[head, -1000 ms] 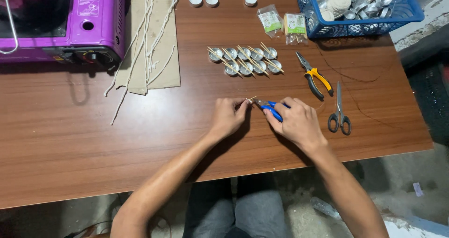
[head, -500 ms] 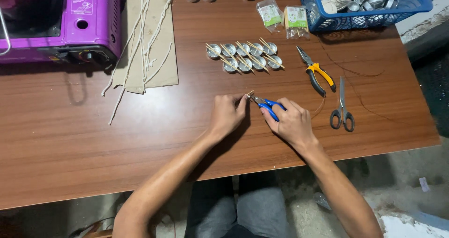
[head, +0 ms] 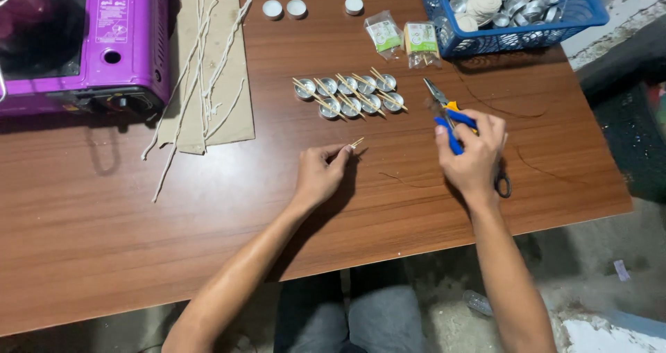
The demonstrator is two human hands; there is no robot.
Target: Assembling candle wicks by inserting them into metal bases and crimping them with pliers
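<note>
My left hand [head: 318, 175] rests on the brown wooden table [head: 139, 207] and pinches a short pair of wooden sticks [head: 355, 143] between thumb and fingers. My right hand [head: 474, 155] is lifted to the right and grips blue-handled pliers [head: 449, 132]. Under and behind it lie yellow-handled pliers [head: 440, 97] and black scissors [head: 501, 184], partly hidden by the hand. Beyond both hands stand two rows of small metal cups [head: 349, 96] with sticks laid across them.
A purple portable gas stove [head: 76, 41] sits far left beside cardboard [head: 208, 62] with white wicks. Three white tealights [head: 296, 8], two small packets [head: 402, 37] and a blue basket [head: 513, 10] of metal cups line the far edge. Thin wire [head: 409, 182] lies on the table.
My right hand has pulled the blue pliers away from the sticks and moved right, over the yellow pliers and scissors. My left hand keeps the sticks. The camera view shifted slightly.
</note>
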